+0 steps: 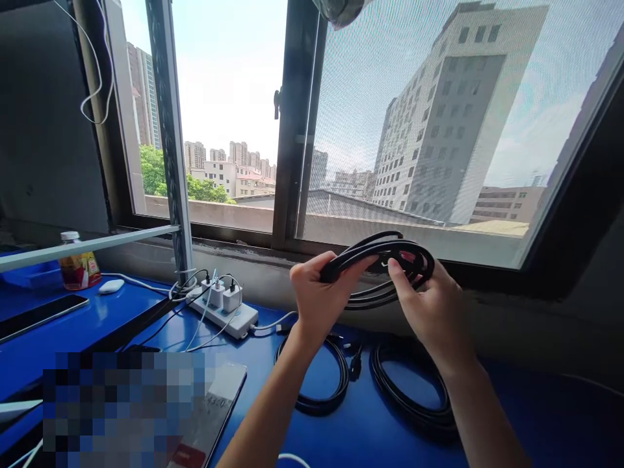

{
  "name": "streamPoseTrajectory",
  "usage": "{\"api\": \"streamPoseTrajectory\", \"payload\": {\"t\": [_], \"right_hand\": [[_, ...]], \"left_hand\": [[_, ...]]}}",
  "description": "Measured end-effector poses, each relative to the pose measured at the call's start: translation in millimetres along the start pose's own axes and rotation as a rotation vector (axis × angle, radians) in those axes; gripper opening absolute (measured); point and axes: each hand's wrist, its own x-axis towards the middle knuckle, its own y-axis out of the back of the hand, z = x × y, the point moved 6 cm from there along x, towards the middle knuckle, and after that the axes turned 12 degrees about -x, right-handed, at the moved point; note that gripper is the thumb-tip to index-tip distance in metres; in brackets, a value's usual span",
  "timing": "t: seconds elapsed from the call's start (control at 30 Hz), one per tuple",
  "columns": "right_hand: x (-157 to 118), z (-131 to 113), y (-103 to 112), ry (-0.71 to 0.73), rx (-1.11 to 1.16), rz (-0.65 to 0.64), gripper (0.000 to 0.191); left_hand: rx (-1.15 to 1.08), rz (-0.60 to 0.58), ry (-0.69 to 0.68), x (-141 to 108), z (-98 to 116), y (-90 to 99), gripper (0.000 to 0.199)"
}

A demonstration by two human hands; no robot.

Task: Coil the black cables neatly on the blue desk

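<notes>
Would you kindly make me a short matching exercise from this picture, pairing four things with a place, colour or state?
Things:
1. Power strip
2. Upper cable coil
3. Tabletop
4. Bottle

Descriptions:
A. Held up by the left hand and the right hand
B. White-capped, toward the left edge of the picture
C. White, with adapters plugged in
D. Blue, beneath two more black coils

Right pairs: 1-C, 2-A, 3-D, 4-B
</notes>
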Motion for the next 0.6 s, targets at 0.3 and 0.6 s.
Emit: {"api": "streamPoseTrajectory", "payload": {"t": [0.3, 0.6], "right_hand": [[4, -20, 18, -0.055, 0.133, -0.077, 0.025], [9, -11, 20, -0.104, -0.045, -0.090, 0.047]], "left_hand": [[-0.153, 0.099, -0.019, -4, -15, 0.9, 0.051], [-0.196, 0.130, -0.026, -2, -19, 3.9, 0.064]]}}
